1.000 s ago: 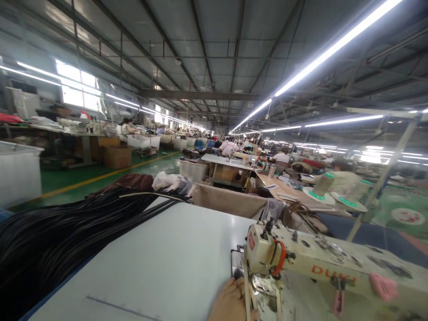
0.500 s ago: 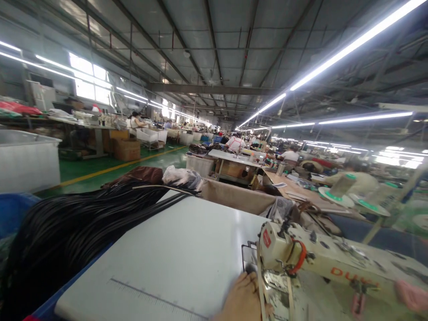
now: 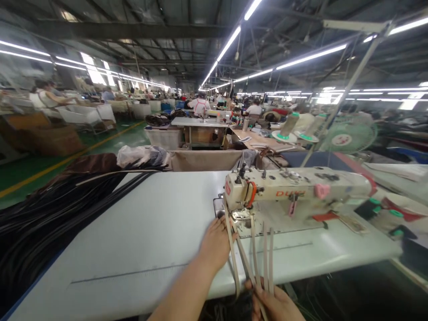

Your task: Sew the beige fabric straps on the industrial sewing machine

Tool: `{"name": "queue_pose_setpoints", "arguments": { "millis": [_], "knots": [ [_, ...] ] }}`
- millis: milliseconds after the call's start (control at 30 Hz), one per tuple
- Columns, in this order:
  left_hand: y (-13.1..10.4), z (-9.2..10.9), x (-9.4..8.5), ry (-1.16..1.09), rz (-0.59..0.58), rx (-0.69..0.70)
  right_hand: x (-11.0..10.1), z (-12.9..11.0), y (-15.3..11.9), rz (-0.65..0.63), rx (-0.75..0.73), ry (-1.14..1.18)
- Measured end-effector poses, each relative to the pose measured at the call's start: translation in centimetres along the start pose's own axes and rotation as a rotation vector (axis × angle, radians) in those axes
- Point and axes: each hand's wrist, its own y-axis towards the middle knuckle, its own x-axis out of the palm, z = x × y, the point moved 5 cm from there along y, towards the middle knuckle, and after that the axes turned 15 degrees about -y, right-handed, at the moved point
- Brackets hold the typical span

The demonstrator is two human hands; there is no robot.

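Right hand (image 3: 276, 303) appeared, gripping four strands (image 3: 265, 254).

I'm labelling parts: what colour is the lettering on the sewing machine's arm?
Orange lettering, showing best in the head view.

From where I stand, orange capitals run along the pale arm of the sewing machine (image 3: 267, 185); D and U read plainly, and the rest, blurred, looks like KI; the red label (image 3: 228, 186) on its head end and the emblem at the hub of the green fan (image 3: 351, 136) are too small to make out; a ruler scale (image 3: 133, 274) is marked on the white table (image 3: 143, 227), its numbers unreadable.
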Motion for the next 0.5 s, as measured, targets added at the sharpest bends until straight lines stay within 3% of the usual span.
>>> {"name": "queue_pose_setpoints", "arguments": {
  "millis": [267, 500],
  "knots": [
    [-0.4, -0.3, 0.0, 0.019, -0.005, 0.037, 0.4, -0.4, -1.5, -0.014, -0.091, 0.024],
    [-0.5, -0.3, 0.0, 0.024, -0.003, 0.043, 0.5, 0.1, -0.9, -0.075, -0.081, 0.012]
  ]
}}
